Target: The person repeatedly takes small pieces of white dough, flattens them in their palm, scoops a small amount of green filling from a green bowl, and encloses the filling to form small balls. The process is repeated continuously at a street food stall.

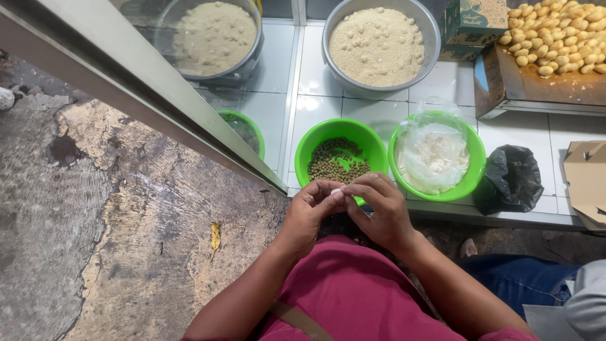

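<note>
My left hand (314, 203) and my right hand (379, 205) meet fingertip to fingertip just in front of me, pinching a small pale lump of dough (337, 190) between them. Directly beyond them stands a green bowl (315, 140) holding small dark green balls. To its right a second green bowl (470, 164) is lined with a clear plastic bag of white filling. Both bowls sit on a white tiled counter (315, 82).
A large metal bowl (429, 28) of pale crumbs stands at the back. A tray (536, 88) of shaped golden pieces is at the far right, with a black plastic bag (511, 177) and cardboard (587, 180) below. A glass pane (126, 69) on the left reflects the bowls. Rough floor lies left.
</note>
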